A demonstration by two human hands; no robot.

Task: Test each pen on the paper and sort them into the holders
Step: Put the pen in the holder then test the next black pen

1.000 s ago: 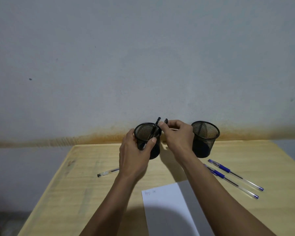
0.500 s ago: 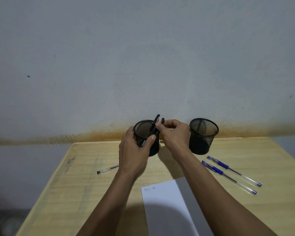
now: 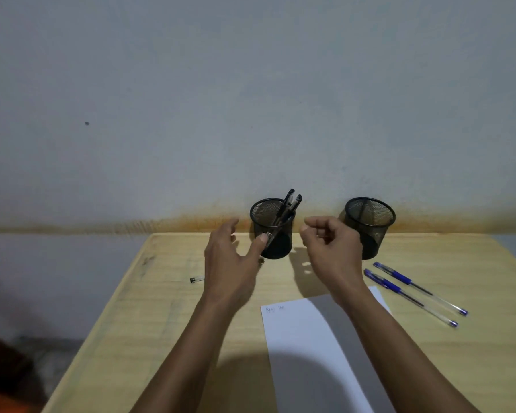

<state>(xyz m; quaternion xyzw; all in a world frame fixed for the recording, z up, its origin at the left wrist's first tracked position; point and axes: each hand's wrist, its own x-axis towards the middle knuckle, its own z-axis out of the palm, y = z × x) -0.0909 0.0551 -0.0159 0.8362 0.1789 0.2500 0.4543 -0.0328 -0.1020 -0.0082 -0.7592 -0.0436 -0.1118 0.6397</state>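
Two black mesh holders stand at the table's far edge. The left holder (image 3: 276,245) contains two black pens (image 3: 289,204) leaning right; the right holder (image 3: 370,219) looks empty. My left hand (image 3: 230,260) is just left of the left holder, fingers apart, thumb tip near its wall. My right hand (image 3: 331,248) hovers between the holders, fingers loosely curled, holding nothing. A white paper sheet (image 3: 298,347) with small scribbles at its top lies in front. Two blue pens (image 3: 411,290) lie to the right. A black-capped clear pen (image 3: 196,279) lies left, mostly hidden by my left hand.
The light wooden table (image 3: 149,317) ends at a grey wall with a rust-coloured stain along its base. The table's left edge drops to a dark floor, where something orange shows at the bottom left corner.
My right hand has let go of the black pen, which now rests in the left holder, and drawn back right. My left hand has released the holder and opened.
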